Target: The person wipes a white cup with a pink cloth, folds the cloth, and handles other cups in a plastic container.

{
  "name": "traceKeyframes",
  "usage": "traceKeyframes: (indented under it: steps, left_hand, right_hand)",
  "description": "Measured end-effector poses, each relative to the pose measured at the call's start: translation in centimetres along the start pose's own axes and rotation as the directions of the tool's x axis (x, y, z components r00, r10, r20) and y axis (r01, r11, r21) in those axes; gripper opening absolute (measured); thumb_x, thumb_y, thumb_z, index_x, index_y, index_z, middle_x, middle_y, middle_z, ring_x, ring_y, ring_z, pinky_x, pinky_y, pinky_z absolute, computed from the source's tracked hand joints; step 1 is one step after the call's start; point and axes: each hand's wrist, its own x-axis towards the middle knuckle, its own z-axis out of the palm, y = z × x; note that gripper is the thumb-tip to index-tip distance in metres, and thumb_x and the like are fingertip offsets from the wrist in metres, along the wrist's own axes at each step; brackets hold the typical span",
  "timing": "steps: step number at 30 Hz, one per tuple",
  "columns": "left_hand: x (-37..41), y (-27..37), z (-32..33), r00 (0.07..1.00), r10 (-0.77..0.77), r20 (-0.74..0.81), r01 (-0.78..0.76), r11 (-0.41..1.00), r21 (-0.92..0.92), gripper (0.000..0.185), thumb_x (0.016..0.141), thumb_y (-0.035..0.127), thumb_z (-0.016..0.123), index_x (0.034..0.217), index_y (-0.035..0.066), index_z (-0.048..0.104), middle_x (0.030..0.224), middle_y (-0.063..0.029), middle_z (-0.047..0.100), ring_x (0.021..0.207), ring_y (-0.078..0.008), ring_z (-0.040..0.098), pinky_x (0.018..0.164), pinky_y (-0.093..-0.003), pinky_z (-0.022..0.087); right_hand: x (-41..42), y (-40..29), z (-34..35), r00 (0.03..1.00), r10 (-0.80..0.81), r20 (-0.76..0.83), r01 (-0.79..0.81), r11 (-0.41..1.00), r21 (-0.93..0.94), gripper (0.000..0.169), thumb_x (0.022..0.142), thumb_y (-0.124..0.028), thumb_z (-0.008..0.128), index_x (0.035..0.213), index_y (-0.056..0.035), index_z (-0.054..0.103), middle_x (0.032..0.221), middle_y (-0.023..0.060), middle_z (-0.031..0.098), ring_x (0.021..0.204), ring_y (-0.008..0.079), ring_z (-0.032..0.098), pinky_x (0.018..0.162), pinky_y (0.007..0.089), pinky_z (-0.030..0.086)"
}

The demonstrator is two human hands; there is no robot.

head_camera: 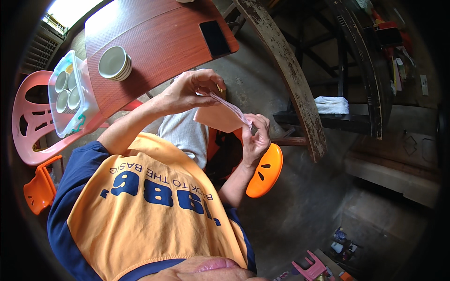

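Observation:
Between my two hands is a folded pink cloth (221, 116), held up in front of my lap with its layered edge on top. My left hand (197, 87) pinches its left end between thumb and fingers. At the right end, my right hand (256, 135) grips the corner with thumb and curled fingers. Close by on the left, a stack of several white bowls (114, 64) stands on the reddish-brown table (154, 45). A clear plastic bin (65, 123) beyond the table's left edge holds several white cups or bowls (63, 102).
A black smartphone (214, 38) lies at the table's right end. The bin rests on a pink plastic chair (31, 77). An orange plastic seat part (265, 172) is beside my right forearm. A worn wooden board (284, 66) and a folded white towel (331, 105) stand farther right.

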Motion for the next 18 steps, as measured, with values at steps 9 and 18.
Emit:
traceKeyframes:
  steps: [9, 18]
  left_hand:
    - [0.2, 0.5, 1.0, 0.965, -0.109, 0.237, 0.045, 0.964, 0.262, 0.026, 0.081, 0.008, 0.065, 0.105, 0.002, 0.057, 0.096, -0.0076, 0.064, 0.09, -0.016, 0.063, 0.083, -0.0302, 0.05]
    - [-2.1, -2.3, 0.4, 0.929, -0.109, 0.354, 0.259, 0.875, -0.41, 0.078, 0.067, 0.009, 0.067, 0.137, 0.009, 0.032, 0.126, -0.0141, 0.048, 0.113, -0.024, 0.051, 0.099, -0.0386, 0.04]
  right_hand:
    - [0.5, -2.4, 1.1, 0.969, 0.125, 0.215, -0.097, 0.986, -0.138, 0.03, 0.079, -0.031, 0.068, 0.086, -0.003, 0.059, 0.067, 0.0058, 0.054, 0.063, 0.0178, 0.053, 0.059, 0.0304, 0.044]
    - [-0.8, -1.2, 1.8, 0.651, 0.759, 0.008, -0.504, 0.424, 0.753, 0.028, 0.088, -0.034, 0.059, 0.094, -0.0066, 0.057, 0.09, 0.0036, 0.056, 0.081, 0.0124, 0.055, 0.069, 0.0255, 0.047]
